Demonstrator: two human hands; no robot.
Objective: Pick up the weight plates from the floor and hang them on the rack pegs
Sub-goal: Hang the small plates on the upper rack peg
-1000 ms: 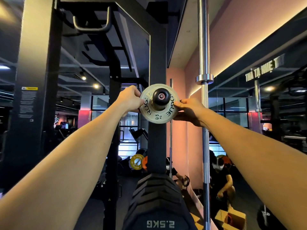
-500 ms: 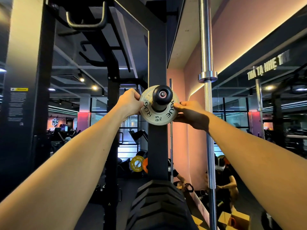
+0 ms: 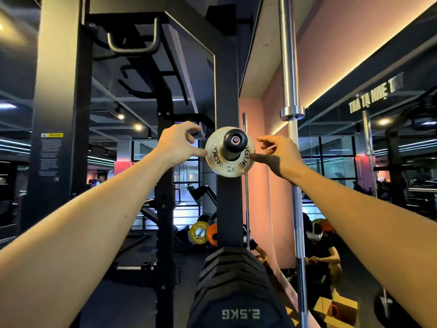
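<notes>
Head view: we see the small round grey metal weight plate (image 3: pixel 229 153) hanging on the black peg (image 3: pixel 235 140), between our left hand (image 3: pixel 177 144) and right hand (image 3: pixel 279 153), both loosely open, thumbs just touching its rim.
</notes>
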